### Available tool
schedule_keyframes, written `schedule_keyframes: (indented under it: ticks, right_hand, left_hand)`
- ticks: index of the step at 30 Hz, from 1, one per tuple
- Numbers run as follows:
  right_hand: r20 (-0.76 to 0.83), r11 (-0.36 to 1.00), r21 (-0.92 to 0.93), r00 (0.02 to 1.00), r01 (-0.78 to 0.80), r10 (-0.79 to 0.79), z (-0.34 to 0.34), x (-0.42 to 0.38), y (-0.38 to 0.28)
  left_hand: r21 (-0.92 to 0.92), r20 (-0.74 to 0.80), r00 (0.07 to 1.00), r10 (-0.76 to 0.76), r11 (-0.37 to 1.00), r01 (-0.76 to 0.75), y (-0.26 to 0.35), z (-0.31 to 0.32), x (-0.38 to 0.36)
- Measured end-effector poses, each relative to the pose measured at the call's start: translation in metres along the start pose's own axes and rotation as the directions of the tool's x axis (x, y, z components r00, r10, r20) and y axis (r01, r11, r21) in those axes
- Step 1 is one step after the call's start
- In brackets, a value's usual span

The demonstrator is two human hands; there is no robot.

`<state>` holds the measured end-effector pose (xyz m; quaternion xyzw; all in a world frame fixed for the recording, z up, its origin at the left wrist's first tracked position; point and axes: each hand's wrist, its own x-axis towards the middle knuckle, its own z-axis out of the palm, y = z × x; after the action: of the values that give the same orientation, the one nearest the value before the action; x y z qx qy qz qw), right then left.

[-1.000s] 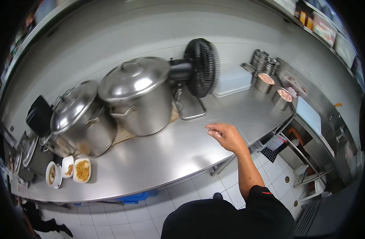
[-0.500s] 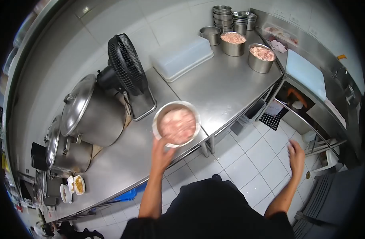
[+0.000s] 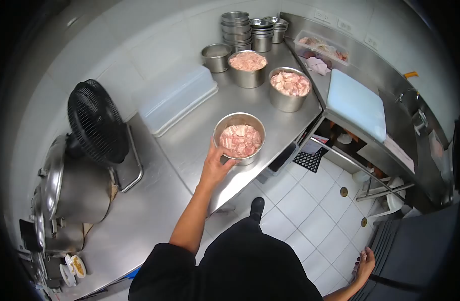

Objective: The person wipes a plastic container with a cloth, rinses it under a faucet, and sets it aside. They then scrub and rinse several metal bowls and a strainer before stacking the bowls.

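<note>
My left hand [image 3: 216, 163] is closed on the near left rim of a round steel pot [image 3: 240, 119], its thumb over the edge. Pieces of raw pink meat [image 3: 241, 141] fill the lower part of this pot, which overlaps the steel table [image 3: 139, 200] in view. Behind it stand two similar pots, one heaped with pale pink meat [image 3: 247, 61] and the other with chunkier meat [image 3: 290, 83]. Low at the right, my right hand [image 3: 364, 263] hangs away from the table with loosely bent fingers apart, holding nothing, near a dark grey ridged panel [image 3: 390, 243].
A black fan [image 3: 97, 120] and large lidded pots [image 3: 82, 188] occupy the left side. A translucent plastic bin [image 3: 177, 100] lies along the wall, beside stacked steel pots [image 3: 236, 36]. To the right are a light blue cutting board [image 3: 356, 105] and a clear tub [image 3: 318, 50] with meat.
My left hand has carried the pot of meat rightward along the table, toward the two filled pots. The view has shifted right, and my right hand appears lower.
</note>
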<state>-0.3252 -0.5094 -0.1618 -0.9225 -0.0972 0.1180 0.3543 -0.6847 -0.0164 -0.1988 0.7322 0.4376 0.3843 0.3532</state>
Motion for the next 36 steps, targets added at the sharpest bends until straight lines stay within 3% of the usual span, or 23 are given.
schedule_keyframes:
  ticks: [2, 6, 9, 10, 13, 14, 17, 20, 22, 24, 27, 29, 32, 35, 36]
  right_hand:
    - [-0.038, 1.000, 0.025, 0.999, -0.013, 0.014, 0.007, 0.022, -0.014]
    - [0.051, 1.000, -0.027, 0.999, 0.005, -0.004, 0.012, 0.081, -0.052]
    - [-0.023, 0.982, -0.013, 0.981, 0.190, -0.190, 0.019, 0.143, -0.057]
    - [-0.043, 0.957, -0.112, 0.961, 0.268, -0.274, 0.024, 0.161, -0.065]
    - [0.113, 0.978, -0.132, 0.983, 0.160, -0.146, 0.040, 0.189, -0.131]
    - [0.121, 0.981, -0.079, 0.979, 0.177, -0.167, 0.048, 0.210, -0.125]
    - [0.164, 0.934, -0.148, 0.940, 0.325, -0.301, 0.076, 0.251, -0.163]
    - [0.273, 0.954, 0.002, 0.918, 0.300, -0.289, 0.106, 0.302, -0.198]
    - [0.353, 0.944, 0.090, 0.876, 0.316, -0.327, 0.127, 0.331, -0.232]
    - [0.424, 0.904, 0.115, 0.803, 0.411, -0.419, 0.142, 0.347, -0.285]
    - [0.492, 0.809, 0.215, 0.655, 0.546, -0.573, 0.179, 0.391, -0.329]
    - [0.518, 0.742, 0.238, 0.565, 0.627, -0.642, 0.197, 0.398, -0.370]
    - [0.531, 0.638, 0.381, 0.407, 0.669, -0.744, 0.228, 0.394, -0.403]
    - [0.559, 0.569, 0.479, 0.267, 0.668, -0.785, 0.242, 0.367, -0.425]
    - [0.571, 0.553, 0.499, 0.227, 0.667, -0.789, 0.247, 0.359, -0.428]
  left_hand:
    - [-0.127, 0.015, 0.999, 0.036, 0.991, -0.034, 0.000, 0.012, 0.031]
    - [-0.093, -0.025, 0.999, 0.040, 0.995, -0.042, 0.002, 0.031, 0.070]
    - [-0.021, -0.090, 0.993, 0.071, 0.997, -0.073, 0.002, 0.046, 0.095]
    - [-0.009, -0.089, 0.993, 0.074, 0.997, -0.075, 0.001, 0.050, 0.104]
    - [0.012, -0.117, 0.991, 0.066, 0.998, -0.065, -0.002, 0.060, 0.115]
    - [0.018, -0.142, 0.987, 0.070, 0.998, -0.068, -0.002, 0.064, 0.120]
    - [0.103, -0.202, 0.979, 0.037, 0.995, -0.016, -0.002, 0.074, 0.125]
    - [0.130, -0.227, 0.973, 0.044, 0.991, -0.014, -0.001, 0.080, 0.129]
    - [0.110, -0.289, 0.956, -0.053, 0.990, 0.089, 0.011, 0.089, 0.132]
    - [0.168, -0.353, 0.929, -0.114, 0.969, 0.183, 0.011, 0.100, 0.129]
    - [0.059, -0.455, 0.857, -0.241, 0.952, 0.299, 0.029, 0.113, 0.126]
    - [0.088, -0.486, 0.847, -0.213, 0.953, 0.290, 0.037, 0.119, 0.114]
    - [0.190, -0.535, 0.824, -0.188, 0.923, 0.334, 0.046, 0.119, 0.076]
    - [0.082, -0.607, 0.737, -0.298, 0.899, 0.430, 0.078, 0.118, 0.026]
    - [0.069, -0.648, 0.713, -0.268, 0.912, 0.405, 0.077, 0.120, 0.005]
